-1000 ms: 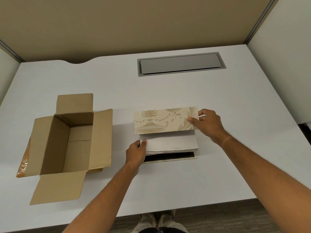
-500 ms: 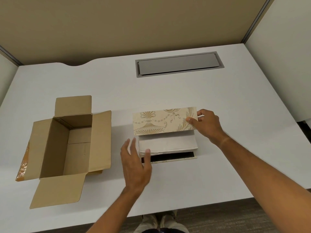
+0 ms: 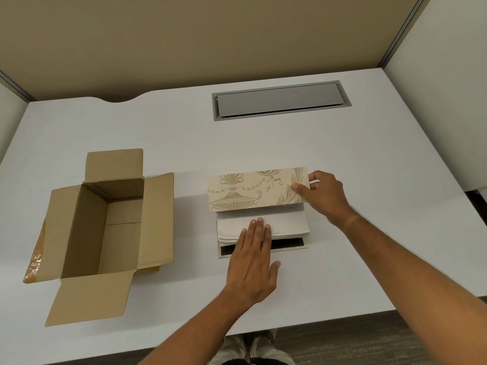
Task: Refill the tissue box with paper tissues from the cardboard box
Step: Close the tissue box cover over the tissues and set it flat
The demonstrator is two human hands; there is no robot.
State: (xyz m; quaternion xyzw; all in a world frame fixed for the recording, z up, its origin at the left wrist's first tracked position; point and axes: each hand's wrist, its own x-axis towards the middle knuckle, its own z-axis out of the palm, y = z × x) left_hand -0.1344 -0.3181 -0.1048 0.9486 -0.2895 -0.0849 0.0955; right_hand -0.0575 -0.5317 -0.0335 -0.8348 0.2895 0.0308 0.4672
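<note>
The tissue box (image 3: 290, 249) sits mid-desk, its dark inside showing along the near wall. Its cream lid (image 3: 253, 189) with a gold urn pattern stands raised at the far side. My right hand (image 3: 322, 196) pinches the lid's right end and holds it up. A stack of white paper tissues (image 3: 284, 222) lies in the box, rising above its rim. My left hand (image 3: 254, 264) lies flat with straight fingers, fingertips resting on top of the stack. The brown cardboard box (image 3: 87, 230) stands open to the left, and its visible inside looks empty.
A grey metal cable hatch (image 3: 280, 100) is set into the white desk (image 3: 369, 233) at the back. Beige partition walls close the desk at the back and sides. The cardboard box's flaps spread out flat, one reaching the desk's near edge.
My left hand let go of the stack's left edge, swung right and now lies flat on top of the tissues. My right hand still holds the lid up.
</note>
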